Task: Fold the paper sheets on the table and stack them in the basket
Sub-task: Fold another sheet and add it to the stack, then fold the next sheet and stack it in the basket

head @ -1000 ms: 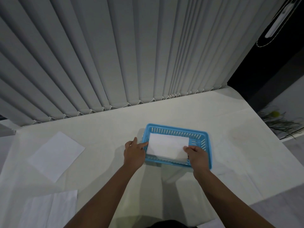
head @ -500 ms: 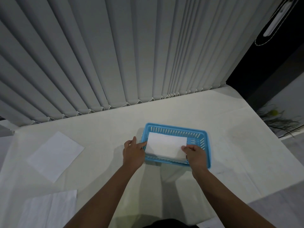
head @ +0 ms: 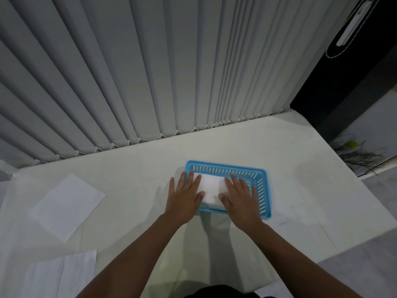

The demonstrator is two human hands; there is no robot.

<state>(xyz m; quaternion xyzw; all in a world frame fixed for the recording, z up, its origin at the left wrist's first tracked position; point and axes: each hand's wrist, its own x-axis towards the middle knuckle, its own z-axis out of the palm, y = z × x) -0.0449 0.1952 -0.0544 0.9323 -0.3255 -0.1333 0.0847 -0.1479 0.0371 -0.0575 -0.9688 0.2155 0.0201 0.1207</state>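
A blue slotted basket (head: 263, 190) stands on the white table, a little right of centre. Folded white paper (head: 211, 187) lies flat inside it. My left hand (head: 184, 197) is spread, palm down, over the basket's left rim and the left end of the paper. My right hand (head: 239, 196) is spread the same way over the paper's right part. Neither hand grips anything. An unfolded white sheet (head: 67, 203) lies at the left of the table, and another creased sheet (head: 58, 274) lies at the near left corner.
Grey vertical blinds (head: 150, 72) hang along the far edge of the table (head: 322, 201). A dark opening and a plant (head: 354, 151) lie past the table's right edge. Bare tabletop lies right of the basket and between it and the sheets.
Both hands pinched the folded paper's ends while lowering it into the basket; now they have let go and lie flat, fingers spread, on top of the paper.
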